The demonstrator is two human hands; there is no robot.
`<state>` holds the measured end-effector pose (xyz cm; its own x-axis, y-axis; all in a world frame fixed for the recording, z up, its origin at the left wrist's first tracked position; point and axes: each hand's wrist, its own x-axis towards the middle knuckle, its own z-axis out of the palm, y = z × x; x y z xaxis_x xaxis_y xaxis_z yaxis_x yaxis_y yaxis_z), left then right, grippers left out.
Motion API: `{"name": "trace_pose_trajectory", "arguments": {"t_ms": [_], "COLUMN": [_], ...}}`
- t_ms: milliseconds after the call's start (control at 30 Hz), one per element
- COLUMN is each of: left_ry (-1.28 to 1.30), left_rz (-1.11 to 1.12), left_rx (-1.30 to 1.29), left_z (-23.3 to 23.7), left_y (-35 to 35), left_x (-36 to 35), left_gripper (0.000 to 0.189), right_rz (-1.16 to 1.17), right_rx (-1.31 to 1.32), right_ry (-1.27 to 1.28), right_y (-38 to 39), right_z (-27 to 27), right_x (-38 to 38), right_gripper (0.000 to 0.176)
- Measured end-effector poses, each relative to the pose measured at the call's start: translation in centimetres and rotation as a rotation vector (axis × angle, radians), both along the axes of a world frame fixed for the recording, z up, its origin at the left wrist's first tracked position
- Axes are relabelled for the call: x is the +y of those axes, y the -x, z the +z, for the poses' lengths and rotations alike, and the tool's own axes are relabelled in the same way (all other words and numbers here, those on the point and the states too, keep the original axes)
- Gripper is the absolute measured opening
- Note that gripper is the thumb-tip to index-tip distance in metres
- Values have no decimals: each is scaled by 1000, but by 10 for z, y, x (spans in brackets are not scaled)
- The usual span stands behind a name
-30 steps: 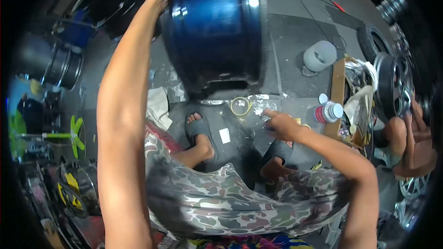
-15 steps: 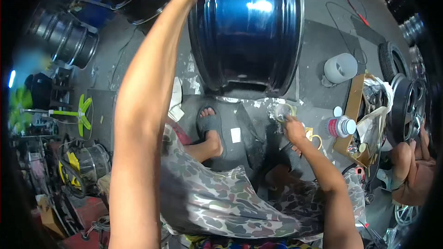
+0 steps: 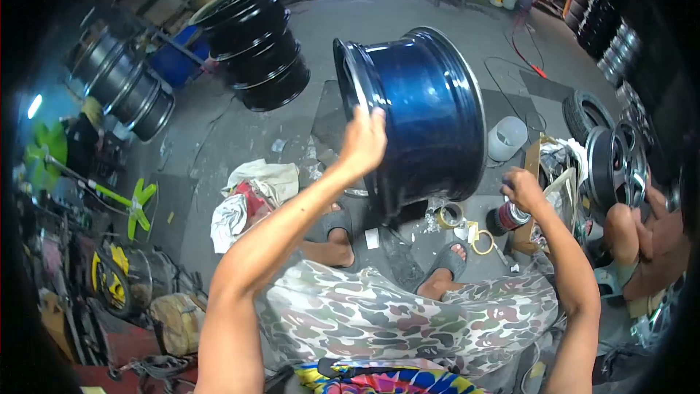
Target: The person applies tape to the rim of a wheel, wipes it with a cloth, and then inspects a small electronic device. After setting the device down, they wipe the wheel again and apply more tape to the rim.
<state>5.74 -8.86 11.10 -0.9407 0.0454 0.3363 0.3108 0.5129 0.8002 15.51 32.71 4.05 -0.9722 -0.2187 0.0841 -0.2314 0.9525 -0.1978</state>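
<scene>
A glossy blue wheel rim (image 3: 426, 95) with dark edges stands on its side in front of me. My left hand (image 3: 364, 140) is closed around the near left edge of the wheel rim. My right hand (image 3: 523, 191) is held to the right of it, fingers curled, close above a can with a red label (image 3: 508, 217). Something small and dark shows at those fingertips, too little to name. On the floor below lie a roll of tape (image 3: 440, 217) and a yellowish ring (image 3: 476, 244).
A white bucket (image 3: 506, 140) stands right of the wheel rim, near a cardboard box (image 3: 531, 164) of cloths. Stacked black rims (image 3: 266, 66) rise at the back left. Cloths (image 3: 273, 181) lie left of my feet. Another person's knee (image 3: 623, 230) is at far right.
My view has lifted, showing more floor. My left hand has come from the far end of the wheel rim to its near left edge. My right hand has moved from the tape to the can.
</scene>
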Motion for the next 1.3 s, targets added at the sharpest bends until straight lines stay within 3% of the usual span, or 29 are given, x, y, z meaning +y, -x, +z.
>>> {"name": "trace_pose_trajectory", "arguments": {"t_ms": [33,200,233,333,433,467,633,733,867,967,1300], "left_ry": [-24,-169,-177,-378,-534,-373,-467,-503,-557,-629,-641], "left_rz": [-26,-82,-58,-308,-418,-407,-464,-512,-566,-564,-537], "left_rx": [101,-118,-1,-257,-229,-294,-438,-475,-493,-508,-551], "left_z": [-13,-14,-17,-27,-26,-21,-9,-10,-11,-16,-11], "left_y": [-11,-69,-74,-75,-76,-74,-75,-73,-67,-61,-41], "left_x": [6,19,27,32,27,20,20,15,9,6,-7], "left_gripper": [42,56,57,49,33,35,38,36,33,32,41], "right_rz": [-41,-232,-220,-163,-169,-166,-52,76,33,180,211], "right_rx": [58,218,223,242,158,125,-117,-134,-289,-144,-131], "right_ry": [18,253,343,472,660,731,851,961,954,830,807], "right_y": [-4,-32,-34,-38,-47,-50,-67,-72,-74,-71,-68], "right_z": [22,107,107,106,100,97,101,93,90,82,89], "right_x": [-2,-56,-64,-86,-114,-124,-156,-169,-176,-177,-181], "right_gripper": [20,19,17,14,13,13,16,17,19,20,16]}}
